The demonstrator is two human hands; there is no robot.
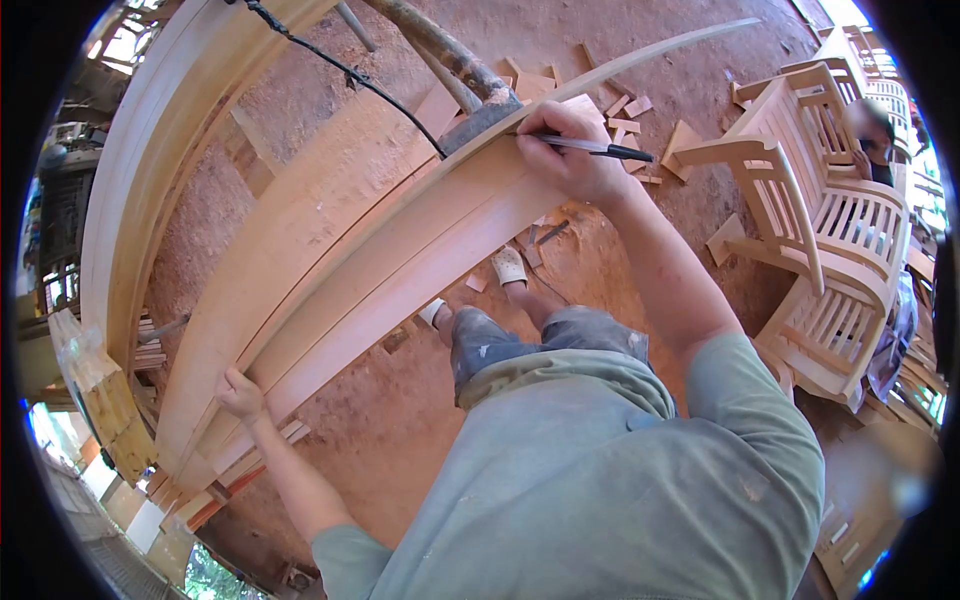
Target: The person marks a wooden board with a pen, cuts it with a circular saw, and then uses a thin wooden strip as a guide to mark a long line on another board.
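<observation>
Wide pale boards [400, 250] lie side by side in front of me, running from lower left to upper right. A thin, bent wooden strip [640, 62] lies along them and sticks out past their far end. My right hand [575, 150] is closed round a black and clear pen [600, 149] at the boards' right end, beside the strip. Toward the left end, my left hand [241, 393] has its fingers pressed together at the strip's edge; what they pinch is too small to make out.
Slatted wooden benches [800, 200] stand at the right, with a person [873, 140] behind them. Wood offcuts [625, 125] litter the dirt floor. A dark cord [350, 75] crosses above the boards. Long curved beams [140, 170] stand at the left.
</observation>
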